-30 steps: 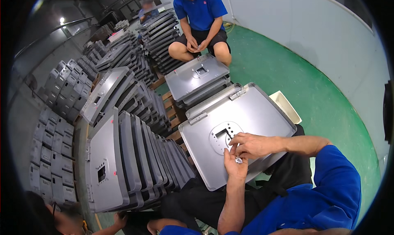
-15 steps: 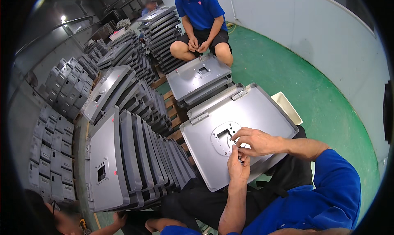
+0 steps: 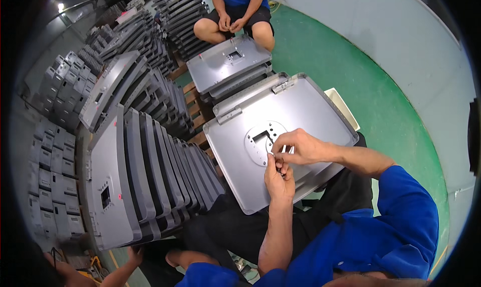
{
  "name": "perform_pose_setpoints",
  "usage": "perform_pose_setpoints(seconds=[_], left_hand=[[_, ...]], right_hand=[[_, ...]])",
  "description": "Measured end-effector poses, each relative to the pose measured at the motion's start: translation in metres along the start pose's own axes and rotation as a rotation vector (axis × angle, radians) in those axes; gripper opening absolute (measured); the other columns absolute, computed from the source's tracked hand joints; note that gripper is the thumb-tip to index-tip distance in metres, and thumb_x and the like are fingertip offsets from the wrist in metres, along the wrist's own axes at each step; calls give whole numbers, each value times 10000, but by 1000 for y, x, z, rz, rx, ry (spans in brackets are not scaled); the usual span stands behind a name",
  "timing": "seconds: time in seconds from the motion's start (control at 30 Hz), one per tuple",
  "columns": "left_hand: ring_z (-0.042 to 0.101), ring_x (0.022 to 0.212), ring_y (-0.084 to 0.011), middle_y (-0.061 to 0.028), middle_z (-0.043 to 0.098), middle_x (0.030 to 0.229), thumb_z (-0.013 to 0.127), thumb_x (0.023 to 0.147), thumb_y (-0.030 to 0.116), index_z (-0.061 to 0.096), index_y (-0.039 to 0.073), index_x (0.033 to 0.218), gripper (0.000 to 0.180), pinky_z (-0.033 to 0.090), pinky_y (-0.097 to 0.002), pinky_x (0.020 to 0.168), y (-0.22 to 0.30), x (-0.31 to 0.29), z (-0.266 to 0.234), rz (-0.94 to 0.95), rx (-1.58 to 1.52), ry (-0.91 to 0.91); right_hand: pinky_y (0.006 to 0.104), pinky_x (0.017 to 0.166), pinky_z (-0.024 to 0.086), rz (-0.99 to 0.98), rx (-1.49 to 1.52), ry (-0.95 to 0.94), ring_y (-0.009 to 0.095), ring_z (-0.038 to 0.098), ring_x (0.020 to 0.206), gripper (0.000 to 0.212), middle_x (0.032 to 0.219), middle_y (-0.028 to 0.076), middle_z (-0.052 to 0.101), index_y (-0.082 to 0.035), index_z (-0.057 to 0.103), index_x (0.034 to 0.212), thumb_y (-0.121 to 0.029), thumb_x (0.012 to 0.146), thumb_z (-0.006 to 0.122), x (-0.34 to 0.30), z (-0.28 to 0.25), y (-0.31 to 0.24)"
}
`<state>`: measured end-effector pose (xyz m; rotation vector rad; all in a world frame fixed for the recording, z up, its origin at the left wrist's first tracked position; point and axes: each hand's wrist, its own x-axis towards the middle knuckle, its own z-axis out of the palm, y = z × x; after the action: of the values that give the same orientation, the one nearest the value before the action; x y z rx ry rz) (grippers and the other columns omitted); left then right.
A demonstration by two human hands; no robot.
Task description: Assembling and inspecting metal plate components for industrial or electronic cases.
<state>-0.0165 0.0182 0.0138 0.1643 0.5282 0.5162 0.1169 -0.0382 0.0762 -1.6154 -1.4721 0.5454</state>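
Observation:
A large grey metal panel (image 3: 300, 106) with raised edges rests across my lap, and two hinge-like brackets sit along its far edge. Near its middle is a round raised area (image 3: 254, 149) with a rectangular cutout and several small holes or studs. Just over that area my two hands meet. My left hand (image 3: 279, 182) is closed, fingers curled, with small dark bits showing among them, too small to name. Bent over its thumb tip, my right hand (image 3: 304, 147) pinches with thumb and forefinger; what lies in the pinch is hidden.
Tilted stacks of similar grey panels (image 3: 107, 171) stand on the left, over wooden pallets (image 3: 198, 120). A co-worker (image 3: 235, 9) sits beyond a smaller panel stack (image 3: 225, 61). A cream bin (image 3: 343, 109) stands right of my panel. Another person's arm (image 3: 123, 269) shows at lower left.
The whole view has tilted, so the scene sits higher and further left. My hands remain together over the round area, the right fingers slightly more curled in toward the left thumb.

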Motion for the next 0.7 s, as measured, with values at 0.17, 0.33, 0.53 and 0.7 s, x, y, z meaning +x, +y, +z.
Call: perform_pose_setpoints(seconds=[0.17, 0.33, 0.53, 0.7], left_hand=[[387, 581, -70, 27, 427, 709, 552, 1012, 285, 556, 47, 1017, 238, 269, -208, 453, 5, 0, -1, -8, -31, 18], [383, 585, -76, 20, 435, 707, 571, 998, 288, 556, 29, 1023, 261, 259, -210, 459, 5, -1, 0, -29, -15, 18], [405, 573, -82, 7, 459, 698, 549, 1007, 279, 568, 18, 1008, 262, 265, -219, 454, 8, -7, 4, -21, -9, -2], [399, 575, -82, 8, 454, 701, 537, 1013, 274, 568, 25, 1011, 251, 267, -219, 455, 7, -5, 8, -37, -30, -13]], right_hand=[[273, 623, 558, 266, 376, 171, 137, 692, 729, 133, 817, 88, 700, 40, 688, 912, -54, 832, 636, 43, 4, 53], [262, 550, 554, 331, 304, 317, 142, 688, 656, 209, 776, 102, 695, 51, 688, 949, -124, 842, 648, 106, 14, 92], [309, 646, 566, 290, 144, 363, 194, 689, 667, 251, 790, 152, 712, 46, 706, 968, -125, 808, 616, 157, 41, 115], [348, 766, 560, 282, -46, 327, 261, 705, 765, 251, 839, 174, 725, 24, 722, 967, -131, 792, 629, 176, 50, 122]])
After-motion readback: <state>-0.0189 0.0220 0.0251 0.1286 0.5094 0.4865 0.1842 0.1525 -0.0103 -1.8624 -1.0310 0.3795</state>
